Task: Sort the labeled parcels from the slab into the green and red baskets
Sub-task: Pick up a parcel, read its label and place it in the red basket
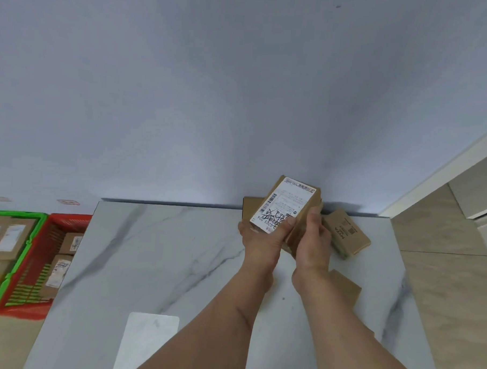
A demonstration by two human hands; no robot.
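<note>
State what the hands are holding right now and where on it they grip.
Both hands hold one labeled parcel above the slab: the left hand grips its near lower end, the right hand its right side.

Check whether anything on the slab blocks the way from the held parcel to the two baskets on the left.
Nothing visible does. Both hands grip the parcel above the slab; the marble between it and the red basket and green basket lies bare.

A room in a home, set up for sorting: a marble slab (155, 253) against a bare wall (185, 84), tiled floor (442, 276) at three o'clock, baskets (24, 258) of parcels at nine o'clock.
</note>
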